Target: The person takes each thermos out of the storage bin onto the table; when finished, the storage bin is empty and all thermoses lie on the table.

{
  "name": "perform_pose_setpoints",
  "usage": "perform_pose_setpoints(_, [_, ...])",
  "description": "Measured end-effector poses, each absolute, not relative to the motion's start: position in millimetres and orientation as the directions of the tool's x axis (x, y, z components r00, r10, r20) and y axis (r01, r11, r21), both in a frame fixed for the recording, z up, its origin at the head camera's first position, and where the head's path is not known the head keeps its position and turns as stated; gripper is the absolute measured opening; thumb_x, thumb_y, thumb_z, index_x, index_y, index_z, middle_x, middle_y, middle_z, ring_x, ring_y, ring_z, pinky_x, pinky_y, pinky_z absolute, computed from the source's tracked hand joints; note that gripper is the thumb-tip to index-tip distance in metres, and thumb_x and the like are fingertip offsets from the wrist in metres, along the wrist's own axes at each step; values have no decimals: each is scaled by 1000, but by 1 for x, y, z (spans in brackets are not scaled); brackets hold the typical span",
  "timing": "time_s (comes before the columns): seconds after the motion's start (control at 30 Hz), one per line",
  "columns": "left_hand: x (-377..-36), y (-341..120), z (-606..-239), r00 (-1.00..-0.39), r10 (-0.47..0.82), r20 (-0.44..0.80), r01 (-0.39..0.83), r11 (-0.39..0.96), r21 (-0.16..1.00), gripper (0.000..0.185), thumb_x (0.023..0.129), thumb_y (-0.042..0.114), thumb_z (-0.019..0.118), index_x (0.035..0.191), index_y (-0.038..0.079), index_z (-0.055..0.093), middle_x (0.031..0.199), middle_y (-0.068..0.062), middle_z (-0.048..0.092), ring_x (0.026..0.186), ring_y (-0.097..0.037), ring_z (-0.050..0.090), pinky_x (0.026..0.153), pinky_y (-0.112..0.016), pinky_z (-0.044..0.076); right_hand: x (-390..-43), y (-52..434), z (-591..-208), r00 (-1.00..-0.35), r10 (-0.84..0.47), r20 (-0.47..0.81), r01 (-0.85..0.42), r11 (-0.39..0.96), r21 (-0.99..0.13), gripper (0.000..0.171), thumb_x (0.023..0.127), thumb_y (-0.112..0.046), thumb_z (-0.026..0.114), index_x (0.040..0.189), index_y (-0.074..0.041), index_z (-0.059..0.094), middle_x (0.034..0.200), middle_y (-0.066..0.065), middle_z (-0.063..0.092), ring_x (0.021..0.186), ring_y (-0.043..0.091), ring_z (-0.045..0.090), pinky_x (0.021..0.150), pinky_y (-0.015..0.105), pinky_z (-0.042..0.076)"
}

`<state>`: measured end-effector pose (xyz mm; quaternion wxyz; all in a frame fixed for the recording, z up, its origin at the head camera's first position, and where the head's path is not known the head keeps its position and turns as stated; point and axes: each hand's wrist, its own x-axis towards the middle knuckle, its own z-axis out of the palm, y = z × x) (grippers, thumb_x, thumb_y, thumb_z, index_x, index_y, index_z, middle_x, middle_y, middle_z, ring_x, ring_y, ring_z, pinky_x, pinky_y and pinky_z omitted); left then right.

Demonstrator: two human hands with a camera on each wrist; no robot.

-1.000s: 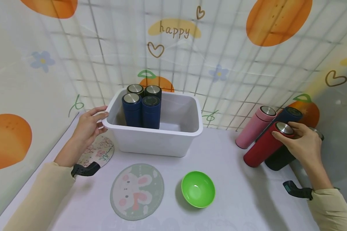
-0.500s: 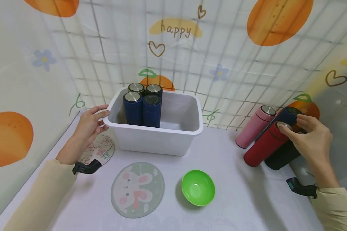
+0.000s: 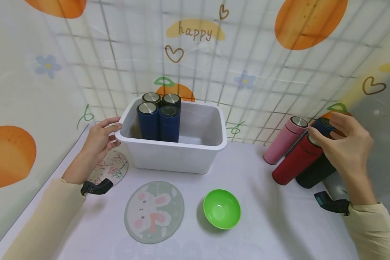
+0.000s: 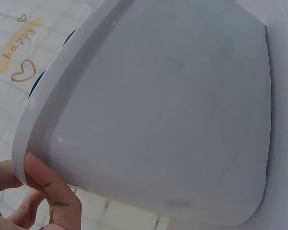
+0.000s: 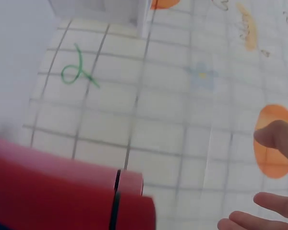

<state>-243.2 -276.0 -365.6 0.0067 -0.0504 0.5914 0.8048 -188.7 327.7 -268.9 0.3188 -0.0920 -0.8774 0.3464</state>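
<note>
On the near part of the table (image 3: 247, 234) lie a round rabbit mat (image 3: 154, 212) at left and a green bowl (image 3: 222, 209) to its right. Farther back at left is a flowered mat (image 3: 118, 168), partly hidden. Over it the left hand (image 3: 100, 138) has its thumb and fingers bent about the left rim of a white tub (image 3: 172, 159), gripping it. At right stands a red bottle (image 3: 297, 160), with a black bottle (image 3: 315, 172) just to its right. The right hand (image 3: 349, 144) is by their tops, thumb and fingers spread well apart, holding nothing. Just beyond are a pink bottle (image 3: 283, 142) and, to its right, a partly hidden blue bottle (image 3: 322, 125). Inside the tub's left half, two blue bottles (image 3: 148, 124) stand upright in front of two dark bottles (image 3: 171, 98). A printed curtain (image 3: 208, 68) with a grid pattern hangs at the far side.
</note>
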Motion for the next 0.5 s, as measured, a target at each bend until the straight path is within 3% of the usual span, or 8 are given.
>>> perform_pose_setpoints(0.13, [-244, -277, -367, -995, -48, -89, -70, -301, 951, 47, 97, 14, 68, 139, 6, 49, 127, -8, 45, 77, -16, 60, 59, -24, 51, -191, 316, -267, -787, 330, 521, -136, 732, -668, 58, 79, -28, 86, 132, -22, 66, 127, -4, 65, 115, 4, 60, 90, 15, 48])
perform_pose_setpoints(0.5, [-242, -277, -365, -995, -47, -84, -66, -296, 953, 49, 97, 14, 68, 140, 6, 48, 129, -8, 44, 79, -17, 60, 59, -24, 51, -202, 292, -271, -805, 265, 531, -178, 746, -641, 61, 81, -36, 84, 135, -19, 63, 133, 1, 64, 116, 14, 61, 89, 19, 50])
